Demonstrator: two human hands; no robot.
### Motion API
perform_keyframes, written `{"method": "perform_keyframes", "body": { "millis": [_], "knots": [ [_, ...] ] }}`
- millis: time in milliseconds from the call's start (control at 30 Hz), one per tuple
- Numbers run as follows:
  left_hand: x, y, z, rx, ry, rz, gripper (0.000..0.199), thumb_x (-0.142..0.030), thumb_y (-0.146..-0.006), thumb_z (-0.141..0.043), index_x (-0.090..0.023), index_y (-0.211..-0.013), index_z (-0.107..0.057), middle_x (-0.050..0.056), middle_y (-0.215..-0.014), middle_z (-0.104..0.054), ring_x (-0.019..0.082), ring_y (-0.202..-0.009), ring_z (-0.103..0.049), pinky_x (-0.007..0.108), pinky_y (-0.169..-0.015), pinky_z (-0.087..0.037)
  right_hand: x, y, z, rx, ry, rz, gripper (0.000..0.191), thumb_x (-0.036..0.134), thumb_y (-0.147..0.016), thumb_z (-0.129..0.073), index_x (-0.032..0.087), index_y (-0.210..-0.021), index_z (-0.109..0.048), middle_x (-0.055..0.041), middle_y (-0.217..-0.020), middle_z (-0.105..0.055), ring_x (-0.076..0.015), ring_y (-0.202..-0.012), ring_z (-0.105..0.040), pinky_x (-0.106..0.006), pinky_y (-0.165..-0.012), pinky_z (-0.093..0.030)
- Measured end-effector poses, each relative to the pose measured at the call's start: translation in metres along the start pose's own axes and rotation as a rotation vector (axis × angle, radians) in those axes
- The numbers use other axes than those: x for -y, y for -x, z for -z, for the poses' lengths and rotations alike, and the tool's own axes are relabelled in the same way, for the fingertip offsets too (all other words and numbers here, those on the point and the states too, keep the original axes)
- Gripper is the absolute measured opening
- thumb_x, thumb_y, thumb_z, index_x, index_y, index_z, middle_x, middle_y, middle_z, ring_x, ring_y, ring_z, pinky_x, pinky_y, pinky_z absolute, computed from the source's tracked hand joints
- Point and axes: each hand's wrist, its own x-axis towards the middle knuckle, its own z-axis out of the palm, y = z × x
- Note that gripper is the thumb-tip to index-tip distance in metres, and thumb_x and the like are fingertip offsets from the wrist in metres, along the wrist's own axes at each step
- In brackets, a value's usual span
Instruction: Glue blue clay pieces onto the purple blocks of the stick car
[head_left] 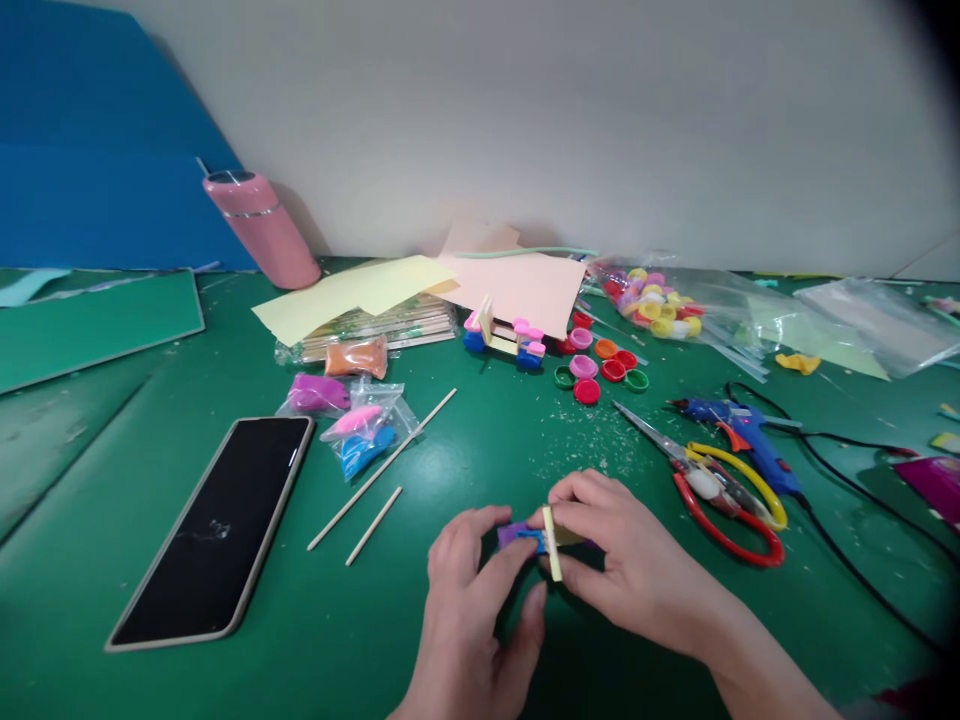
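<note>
Near the front of the green table, my left hand (480, 610) holds the left end of a small purple and blue piece (513, 535) between its fingers. My right hand (626, 550) pinches a pale yellow strip (553, 545) that stands across the right part of that piece. The fingers hide much of the piece's underside and right end. Left of my hands lie a long thin wooden stick (382, 470) and a shorter one (374, 526). Further back stands a small model with blue and pink parts (504, 338).
A phone (214, 530) lies at the left. Small bags of coloured clay (360, 420), bottle caps (586, 391) and paper sheets (517, 280) are behind. Red-and-yellow scissors (727, 500) and a blue glue gun (742, 430) with a cord lie right. A pink bottle (262, 230) stands back left.
</note>
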Motion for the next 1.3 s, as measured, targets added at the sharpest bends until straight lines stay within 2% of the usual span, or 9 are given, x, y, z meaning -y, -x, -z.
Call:
{"method": "perform_keyframes", "body": {
  "millis": [400, 700, 900, 1100, 1167, 1300],
  "knots": [
    [0.001, 0.001, -0.005, -0.068, 0.036, 0.013, 0.031, -0.011, -0.074, -0.048, -0.024, -0.101, -0.054, 0.009, -0.111, -0.048, 0.024, -0.103, -0.047, 0.044, -0.084, -0.042, 0.001, 0.0, 0.001, 0.01, 0.022, 0.011, 0.009, 0.014, -0.079, -0.055, 0.022, -0.081, -0.059, 0.0, -0.088, -0.053, -0.0162, -0.085, -0.048, -0.032, -0.073, -0.035],
    [0.001, 0.003, 0.0, -0.007, 0.013, -0.008, 0.035, -0.009, -0.073, -0.05, -0.025, -0.104, -0.052, 0.009, -0.113, -0.045, 0.025, -0.104, -0.046, 0.044, -0.083, -0.044, -0.001, 0.0, 0.0, -0.003, 0.023, 0.003, 0.008, 0.015, -0.079, -0.056, 0.022, -0.081, -0.059, -0.0002, -0.09, -0.054, -0.0163, -0.087, -0.048, -0.031, -0.075, -0.036],
    [0.001, 0.001, -0.001, -0.012, 0.006, -0.008, 0.034, -0.009, -0.074, -0.049, -0.024, -0.104, -0.05, 0.01, -0.113, -0.044, 0.025, -0.105, -0.045, 0.046, -0.083, -0.044, 0.0, 0.0, -0.001, 0.002, 0.028, 0.015, 0.008, 0.016, -0.08, -0.054, 0.022, -0.08, -0.059, -0.0006, -0.088, -0.054, -0.0166, -0.085, -0.048, -0.031, -0.073, -0.036],
    [0.002, 0.001, 0.008, 0.039, -0.024, -0.029, 0.036, -0.009, -0.073, -0.052, -0.022, -0.106, -0.05, 0.01, -0.113, -0.044, 0.024, -0.103, -0.048, 0.043, -0.081, -0.047, -0.002, 0.0, -0.001, 0.0, 0.024, 0.012, 0.007, 0.016, -0.08, -0.054, 0.021, -0.08, -0.059, -0.0008, -0.089, -0.054, -0.0167, -0.085, -0.048, -0.031, -0.073, -0.036],
    [0.002, 0.0, 0.011, 0.023, -0.034, -0.01, 0.033, -0.009, -0.073, -0.053, -0.021, -0.103, -0.053, 0.01, -0.111, -0.046, 0.024, -0.101, -0.05, 0.042, -0.08, -0.048, -0.002, 0.0, 0.0, -0.002, 0.021, 0.005, 0.006, 0.015, -0.079, -0.055, 0.021, -0.078, -0.058, -0.0004, -0.089, -0.054, -0.0165, -0.085, -0.048, -0.031, -0.074, -0.036],
    [0.002, -0.01, 0.014, -0.076, -0.051, 0.089, 0.014, -0.012, -0.074, -0.054, -0.021, -0.084, -0.059, 0.008, -0.097, -0.053, 0.022, -0.09, -0.056, 0.04, -0.073, -0.05, -0.001, 0.001, 0.0, 0.005, 0.024, 0.003, 0.008, 0.015, -0.079, -0.056, 0.022, -0.082, -0.059, 0.0003, -0.089, -0.054, -0.0159, -0.085, -0.048, -0.031, -0.073, -0.036]
  ]
}}
